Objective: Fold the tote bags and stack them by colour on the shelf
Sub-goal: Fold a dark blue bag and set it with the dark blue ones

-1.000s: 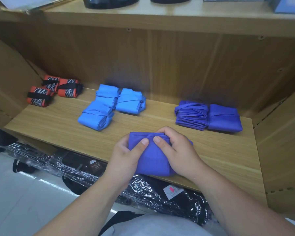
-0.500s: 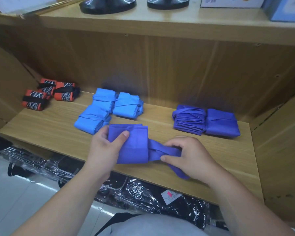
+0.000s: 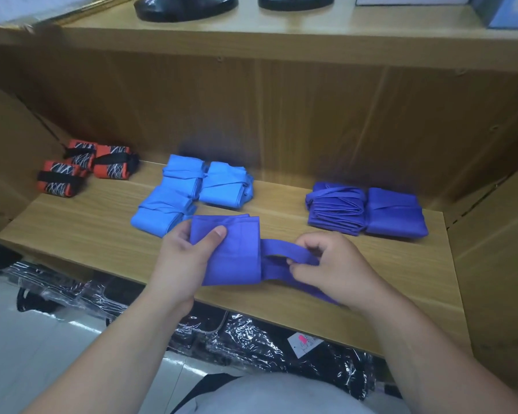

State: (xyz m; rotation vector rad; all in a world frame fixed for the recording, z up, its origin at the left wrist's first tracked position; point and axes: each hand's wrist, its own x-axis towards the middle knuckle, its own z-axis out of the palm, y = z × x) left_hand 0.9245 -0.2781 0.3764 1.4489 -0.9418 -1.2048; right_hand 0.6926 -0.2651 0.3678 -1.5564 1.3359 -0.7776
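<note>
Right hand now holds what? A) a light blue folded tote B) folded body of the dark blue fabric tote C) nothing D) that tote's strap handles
D: the right hand pinches the strap handles of the dark blue fabric tote bag; the left hand grips its folded body.

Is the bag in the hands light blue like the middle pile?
No, the held bag is dark blue, matching the right-hand pile.

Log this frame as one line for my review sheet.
phase: fold in progress | left hand: grips folded dark-blue bag | right hand: pinches strap | shelf: orange-black bundles left, light-blue bags middle, dark-blue stack right
</note>
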